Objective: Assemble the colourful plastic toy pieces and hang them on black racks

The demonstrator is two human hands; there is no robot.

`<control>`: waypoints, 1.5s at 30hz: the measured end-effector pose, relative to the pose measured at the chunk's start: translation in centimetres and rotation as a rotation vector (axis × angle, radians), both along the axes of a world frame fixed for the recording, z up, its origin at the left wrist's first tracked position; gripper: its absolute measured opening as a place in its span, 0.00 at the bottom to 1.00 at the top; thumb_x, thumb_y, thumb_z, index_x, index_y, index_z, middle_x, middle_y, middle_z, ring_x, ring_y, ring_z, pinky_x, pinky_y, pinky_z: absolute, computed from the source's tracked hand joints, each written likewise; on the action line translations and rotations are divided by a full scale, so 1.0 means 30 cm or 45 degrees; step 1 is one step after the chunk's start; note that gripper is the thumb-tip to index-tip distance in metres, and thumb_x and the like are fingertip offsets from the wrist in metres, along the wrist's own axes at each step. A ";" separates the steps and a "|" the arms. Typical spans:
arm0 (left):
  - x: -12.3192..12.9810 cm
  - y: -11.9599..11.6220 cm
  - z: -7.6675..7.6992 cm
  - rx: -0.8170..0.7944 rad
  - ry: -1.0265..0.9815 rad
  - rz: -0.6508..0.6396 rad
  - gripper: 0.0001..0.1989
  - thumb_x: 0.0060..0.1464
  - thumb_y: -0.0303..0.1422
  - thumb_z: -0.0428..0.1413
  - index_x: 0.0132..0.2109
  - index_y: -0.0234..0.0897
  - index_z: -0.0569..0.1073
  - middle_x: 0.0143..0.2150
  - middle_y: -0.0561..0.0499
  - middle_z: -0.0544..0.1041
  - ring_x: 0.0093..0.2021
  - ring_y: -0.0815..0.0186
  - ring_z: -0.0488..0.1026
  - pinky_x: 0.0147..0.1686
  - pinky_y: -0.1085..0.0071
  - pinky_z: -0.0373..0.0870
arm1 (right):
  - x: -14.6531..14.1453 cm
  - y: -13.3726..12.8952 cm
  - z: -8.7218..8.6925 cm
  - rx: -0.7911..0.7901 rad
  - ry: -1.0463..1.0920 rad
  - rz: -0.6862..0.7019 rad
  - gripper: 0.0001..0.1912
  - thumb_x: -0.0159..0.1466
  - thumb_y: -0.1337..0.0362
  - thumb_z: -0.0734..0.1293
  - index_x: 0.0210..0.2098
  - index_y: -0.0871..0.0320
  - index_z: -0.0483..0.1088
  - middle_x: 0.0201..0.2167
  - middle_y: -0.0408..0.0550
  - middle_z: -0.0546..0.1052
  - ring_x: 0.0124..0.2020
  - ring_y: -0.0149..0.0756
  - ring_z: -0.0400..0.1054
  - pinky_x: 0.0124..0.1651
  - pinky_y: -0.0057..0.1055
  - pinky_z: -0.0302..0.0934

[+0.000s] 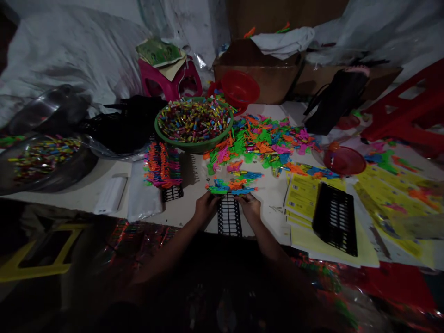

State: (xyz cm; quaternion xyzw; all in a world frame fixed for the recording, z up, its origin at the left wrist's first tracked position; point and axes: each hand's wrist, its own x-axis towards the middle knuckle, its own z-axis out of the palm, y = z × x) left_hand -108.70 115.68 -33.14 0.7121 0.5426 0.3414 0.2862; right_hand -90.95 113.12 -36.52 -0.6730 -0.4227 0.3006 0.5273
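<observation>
A black slotted plastic rack lies lengthwise before me at the table's near edge. Small bright plastic toy guns in green, blue and orange lie across its far end. My left hand is at the rack's left side, fingers curled in on the end of the nearest toy gun. On the opposite side my right hand is closed at the other end of that toy gun. The dim light hides the exact fingertip contact. Just beyond lies a loose toy gun with a yellow-striped barrel.
A heap of toy guns spreads behind the rack. The green basin holds many small coloured tubes. Left stand a filled rack, a white box and metal bowls. Right are yellow printed cards under a black rack.
</observation>
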 end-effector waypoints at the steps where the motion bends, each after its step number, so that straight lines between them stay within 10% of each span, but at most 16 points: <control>1: -0.002 -0.001 0.000 -0.001 0.004 0.005 0.11 0.51 0.37 0.52 0.38 0.36 0.72 0.33 0.50 0.77 0.32 0.67 0.72 0.33 0.73 0.66 | -0.001 0.000 0.000 0.002 -0.004 -0.004 0.14 0.47 0.52 0.68 0.24 0.56 0.73 0.25 0.44 0.77 0.29 0.36 0.70 0.35 0.31 0.63; 45: 0.016 0.024 0.020 0.059 0.152 -0.008 0.10 0.48 0.38 0.54 0.28 0.34 0.70 0.24 0.51 0.72 0.26 0.68 0.68 0.27 0.74 0.62 | -0.011 0.026 0.086 -0.398 -0.710 0.114 0.09 0.53 0.56 0.66 0.30 0.53 0.73 0.32 0.45 0.76 0.35 0.37 0.69 0.36 0.30 0.59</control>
